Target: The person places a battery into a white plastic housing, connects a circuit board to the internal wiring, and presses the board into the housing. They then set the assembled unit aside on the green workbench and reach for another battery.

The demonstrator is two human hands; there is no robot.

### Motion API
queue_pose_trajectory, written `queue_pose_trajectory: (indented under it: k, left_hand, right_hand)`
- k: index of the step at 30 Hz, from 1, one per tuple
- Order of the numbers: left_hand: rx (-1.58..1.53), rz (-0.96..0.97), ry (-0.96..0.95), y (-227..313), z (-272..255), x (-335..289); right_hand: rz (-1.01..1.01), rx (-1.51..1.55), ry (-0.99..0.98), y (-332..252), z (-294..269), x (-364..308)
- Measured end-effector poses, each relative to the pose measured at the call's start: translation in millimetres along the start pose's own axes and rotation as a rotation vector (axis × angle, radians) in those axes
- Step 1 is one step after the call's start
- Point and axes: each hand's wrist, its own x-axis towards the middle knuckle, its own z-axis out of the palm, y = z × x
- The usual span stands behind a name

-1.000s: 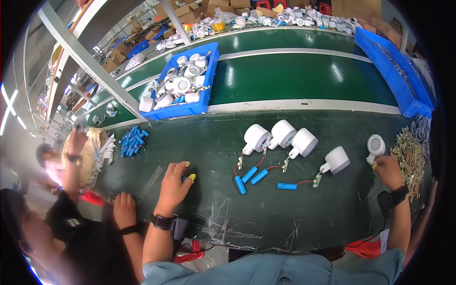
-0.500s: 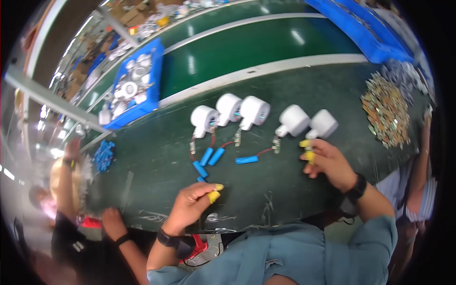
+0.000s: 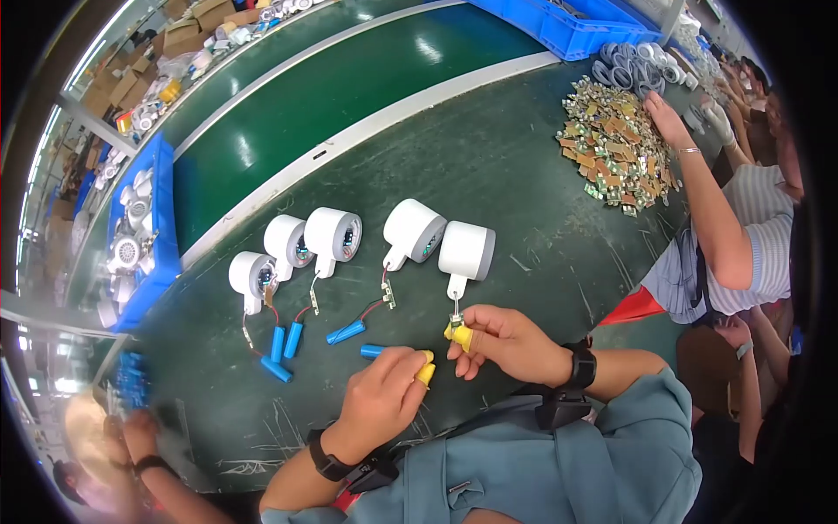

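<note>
My right hand (image 3: 517, 346), yellow covers on its thumb and fingertip, pinches a small circuit board (image 3: 456, 322). This board hangs by a short wire from the neck of the rightmost white round housing (image 3: 464, 251). My left hand (image 3: 381, 403) is closed just left of it, yellow-covered fingertips together; whatever is between them is too hidden to make out. Behind its knuckles lies a blue cylindrical battery (image 3: 373, 351), partly covered. Another housing (image 3: 412, 232) stands to the left, its board (image 3: 388, 294) wired in red to a blue battery (image 3: 346, 333).
Further left are several white housings (image 3: 333, 236) with wired batteries (image 3: 293, 340). A pile of small boards (image 3: 615, 144) and grey rings (image 3: 630, 68) lies far right, with a co-worker's hand (image 3: 667, 118) beside it. Blue bins (image 3: 166, 218) flank the green belt (image 3: 349, 96). Another person's hand (image 3: 138, 435) is at lower left.
The view has swung to the right. My right hand has come to the rightmost housing's circuit board and taken hold of it. My two hands are now closer together.
</note>
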Motion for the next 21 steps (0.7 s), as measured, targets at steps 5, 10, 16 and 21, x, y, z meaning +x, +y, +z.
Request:
queue_pose_trajectory:
  k: [5,10,16,21]
  left_hand:
    - [0.063,0.063,-0.029,-6,6,7]
    - [-0.037,-0.055,-0.034,-33,-1,-12]
    - [0.16,-0.047,-0.102,21,2,7]
    - [0.303,0.049,-0.062,23,6,4]
  right_hand:
    - [-0.136,-0.218,0.071,9,3,-3]
    - [-0.244,-0.295,0.021,16,8,11]
    - [-0.372,-0.321,0.043,23,5,8]
    - [-0.436,-0.312,0.037,29,3,13]
